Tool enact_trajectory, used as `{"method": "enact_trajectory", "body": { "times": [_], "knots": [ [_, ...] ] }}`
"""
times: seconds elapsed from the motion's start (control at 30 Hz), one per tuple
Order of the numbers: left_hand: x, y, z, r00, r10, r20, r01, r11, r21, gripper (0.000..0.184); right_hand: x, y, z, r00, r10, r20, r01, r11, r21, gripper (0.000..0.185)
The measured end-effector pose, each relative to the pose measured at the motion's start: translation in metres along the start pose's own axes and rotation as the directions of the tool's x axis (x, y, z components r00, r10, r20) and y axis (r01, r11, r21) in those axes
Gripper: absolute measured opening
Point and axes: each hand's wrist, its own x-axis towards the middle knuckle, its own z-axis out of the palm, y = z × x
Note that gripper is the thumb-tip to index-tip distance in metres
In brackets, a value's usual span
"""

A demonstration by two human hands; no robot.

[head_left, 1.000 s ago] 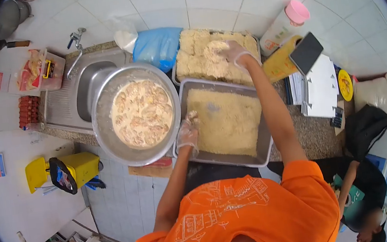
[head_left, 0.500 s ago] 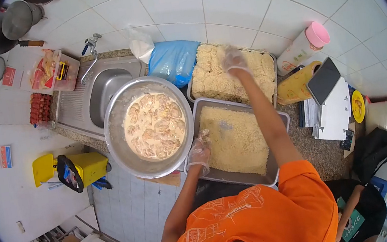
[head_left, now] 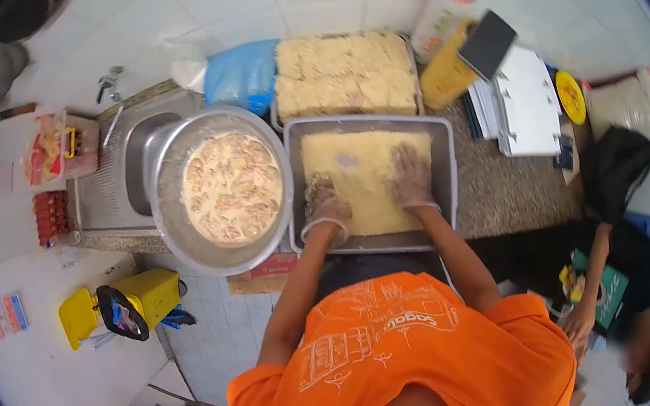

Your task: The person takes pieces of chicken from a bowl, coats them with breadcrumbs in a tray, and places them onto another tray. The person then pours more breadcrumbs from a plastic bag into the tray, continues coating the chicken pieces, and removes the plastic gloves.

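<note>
Both hands are in clear gloves over the grey tray [head_left: 453, 179] of pale crumbs [head_left: 373, 197]. My left hand [head_left: 325, 205] rests at the tray's left side, its fingers coated with crumbs and spread on them. My right hand [head_left: 412, 178] lies flat on the crumbs at the right side, fingers apart. Left of the tray stands a steel bowl [head_left: 170, 214] holding chicken pieces [head_left: 232, 188] in creamy batter. Behind the tray, a second tray [head_left: 414, 70] is piled with crumb-coated pieces [head_left: 346, 75].
A sink [head_left: 142, 156] is behind the bowl at the left, beside a blue bag [head_left: 243, 77]. Papers [head_left: 526, 109], a phone [head_left: 487, 45] and a yellow roll [head_left: 448, 78] stand at the right. Another person [head_left: 641, 261] is at the lower right.
My right hand has come down from the coated pieces in the back tray to the crumbs in the front tray. My left hand stays at the front tray's left side.
</note>
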Motion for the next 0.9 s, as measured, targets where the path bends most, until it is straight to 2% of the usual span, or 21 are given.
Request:
{"method": "enact_trajectory", "body": {
  "times": [0.03,0.07,0.1,0.13,0.17,0.2,0.23,0.27,0.33,0.37,0.47,0.5,0.57,0.6,0.67,0.7,0.73,0.77,0.8,0.87,0.9],
  "knots": [
    [0.007,-0.006,0.02,0.999,-0.001,-0.046,0.002,1.0,0.024,0.047,-0.014,0.005,0.019,1.0,-0.022,-0.005,0.021,0.985,-0.172,0.057],
    [0.014,-0.007,0.031,0.995,0.0,-0.099,0.005,0.999,0.044,0.047,-0.021,0.013,0.037,1.0,0.007,0.006,-0.006,0.984,-0.176,0.057],
    [0.015,-0.003,0.025,0.991,0.008,0.133,-0.005,1.0,-0.024,0.046,-0.022,0.021,0.053,0.99,0.029,0.14,-0.024,0.999,-0.039,0.058],
    [0.014,0.011,0.006,0.99,0.03,0.137,-0.028,1.0,-0.014,0.046,-0.011,0.026,0.059,0.968,0.03,0.25,-0.057,0.993,0.101,0.061],
    [0.004,0.03,-0.017,0.996,0.047,0.079,-0.047,0.999,-0.001,0.046,-0.002,0.024,0.042,0.968,0.044,0.247,-0.069,0.993,0.095,0.061],
    [-0.012,0.048,-0.035,0.998,0.055,0.028,-0.055,0.998,0.005,0.046,0.0,0.016,0.012,0.925,0.043,0.379,-0.087,0.991,0.102,0.059],
    [-0.018,0.059,-0.056,0.959,0.032,0.281,-0.015,0.998,-0.061,0.051,0.001,0.013,-0.004,0.865,0.04,0.501,-0.11,0.988,0.11,0.058],
    [-0.021,0.061,-0.052,0.958,0.039,0.283,-0.024,0.998,-0.059,0.051,0.004,0.024,0.001,0.866,0.049,0.498,-0.118,0.987,0.108,0.058],
    [-0.021,0.06,-0.047,0.983,0.159,0.089,-0.178,0.942,0.286,0.039,0.012,0.054,0.021,0.853,-0.092,0.513,-0.018,0.978,0.206,0.07],
    [-0.026,0.058,-0.041,0.984,0.157,0.09,-0.176,0.944,0.278,0.039,-0.001,0.063,0.039,0.894,-0.088,0.44,0.136,0.988,-0.079,0.064],
    [-0.021,0.043,-0.03,0.958,0.287,0.027,-0.283,0.917,0.282,0.036,0.0,0.069,0.069,0.861,-0.04,0.507,0.094,0.992,-0.082,0.049],
    [-0.014,0.032,-0.014,0.942,0.33,-0.066,-0.294,0.902,0.315,0.035,0.0,0.064,0.059,0.861,-0.045,0.507,0.101,0.991,-0.085,0.049],
    [-0.005,0.012,0.006,0.918,0.363,-0.156,-0.294,0.892,0.344,0.034,-0.007,0.042,0.01,0.883,-0.058,0.465,-0.037,0.98,0.194,0.035],
    [0.0,0.002,0.01,0.894,0.415,-0.166,-0.348,0.88,0.324,0.034,-0.012,0.031,-0.013,0.882,-0.063,0.466,-0.031,0.981,0.192,0.035],
    [-0.006,0.007,0.0,0.869,0.462,-0.176,-0.399,0.866,0.302,0.034,-0.023,0.007,-0.044,0.996,-0.04,0.078,0.008,0.929,0.371,0.027],
    [-0.022,0.025,-0.024,0.931,0.344,-0.12,-0.303,0.914,0.272,0.033,-0.023,0.002,-0.025,0.996,-0.042,0.082,0.009,0.929,0.37,0.027],
    [-0.03,0.035,-0.038,0.973,0.22,-0.061,-0.199,0.948,0.25,0.032,-0.022,0.0,0.008,0.984,-0.149,0.099,0.131,0.976,0.173,0.026],
    [-0.027,0.029,-0.024,0.975,0.216,-0.055,-0.197,0.948,0.249,0.032,-0.026,-0.002,0.028,0.959,-0.246,0.141,0.252,0.967,-0.024,0.025],
    [-0.018,0.017,-0.001,0.978,0.206,0.027,-0.206,0.952,0.228,0.031,-0.033,-0.002,0.03,0.959,-0.244,0.143,0.249,0.968,-0.019,0.025],
    [-0.015,0.02,-0.005,0.976,0.191,0.1,-0.208,0.956,0.205,0.03,-0.044,0.001,0.03,0.819,-0.504,-0.274,0.548,0.829,0.112,0.031],
    [-0.031,0.04,-0.022,0.925,0.257,0.28,-0.342,0.884,0.319,0.031,-0.057,-0.005,0.013,0.82,-0.509,-0.262,0.551,0.825,0.121,0.031]
  ]
}}
